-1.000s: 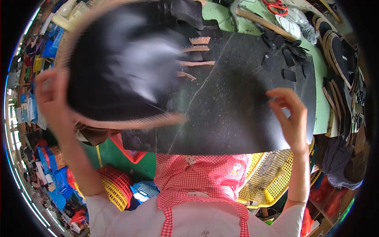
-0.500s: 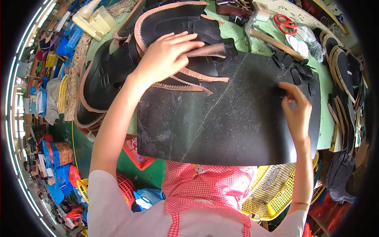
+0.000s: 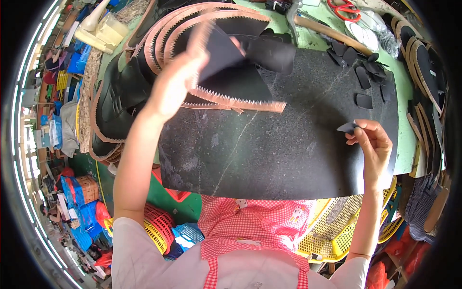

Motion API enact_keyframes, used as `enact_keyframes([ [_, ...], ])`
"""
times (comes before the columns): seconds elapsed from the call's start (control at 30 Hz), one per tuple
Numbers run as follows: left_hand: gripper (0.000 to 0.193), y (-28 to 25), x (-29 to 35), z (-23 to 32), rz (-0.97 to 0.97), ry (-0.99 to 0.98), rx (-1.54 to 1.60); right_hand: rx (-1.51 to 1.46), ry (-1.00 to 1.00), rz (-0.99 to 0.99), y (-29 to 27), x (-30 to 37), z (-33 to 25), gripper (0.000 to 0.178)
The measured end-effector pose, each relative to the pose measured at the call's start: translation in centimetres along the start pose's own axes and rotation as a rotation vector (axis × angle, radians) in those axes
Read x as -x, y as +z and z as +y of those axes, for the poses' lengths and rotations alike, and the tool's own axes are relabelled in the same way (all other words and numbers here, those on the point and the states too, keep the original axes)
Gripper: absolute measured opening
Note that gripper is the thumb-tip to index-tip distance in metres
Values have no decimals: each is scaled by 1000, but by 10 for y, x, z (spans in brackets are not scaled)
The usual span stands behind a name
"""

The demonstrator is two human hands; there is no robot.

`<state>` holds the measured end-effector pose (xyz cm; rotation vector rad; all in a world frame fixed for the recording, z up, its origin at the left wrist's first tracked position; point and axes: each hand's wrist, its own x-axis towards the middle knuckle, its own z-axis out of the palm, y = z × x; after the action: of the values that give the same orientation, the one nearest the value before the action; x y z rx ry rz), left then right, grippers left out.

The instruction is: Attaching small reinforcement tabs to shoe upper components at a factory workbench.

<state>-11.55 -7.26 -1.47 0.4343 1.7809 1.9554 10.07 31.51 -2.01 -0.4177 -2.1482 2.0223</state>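
My right hand (image 3: 374, 147) is closed, pinching a small black leather patch (image 3: 347, 127) between thumb and fingertips above the right side of the dark board (image 3: 269, 149). At the board's far left lies a stack of black leather shoe uppers (image 3: 250, 89) with pinkish zigzag-cut edges. Over that stack is my left hand (image 3: 175, 79), its fingers smeared by motion beside a raised black flap (image 3: 219, 50); whether they grip it I cannot tell. Several loose black patches (image 3: 373, 72) lie at the board's far right, and a single patch (image 3: 364, 101) rests nearer to my right hand.
Behind the board lie a wooden-handled hammer (image 3: 332, 33) and red-handled scissors (image 3: 344, 8). More uppers are piled at the left (image 3: 108, 106) and right (image 3: 418, 72). A yellow basket (image 3: 332, 241) stands below the board's near edge. A pale yellow container (image 3: 108, 33) sits at the far left.
My right hand has moved slightly nearer and right, and the patch in it now shows clearly. My left hand has shifted left, turning upward. The uppers lie differently, and a single patch now lies apart.
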Motion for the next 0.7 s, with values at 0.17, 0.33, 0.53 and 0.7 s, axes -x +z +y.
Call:
enact_keyframes([
  [0.17,54,41,22,46,254,542,-102,-19,-81,136,-29,9,11,15],
  [0.33,55,114,87,19,-667,492,-1186,-198,39,88,-30,11,3,13],
  [0.53,60,135,76,22,-447,253,-837,-39,284,-207,9,31,-35,7],
  [0.7,15,189,52,-1,-334,57,-568,215,265,-303,35,39,-38,9],
])
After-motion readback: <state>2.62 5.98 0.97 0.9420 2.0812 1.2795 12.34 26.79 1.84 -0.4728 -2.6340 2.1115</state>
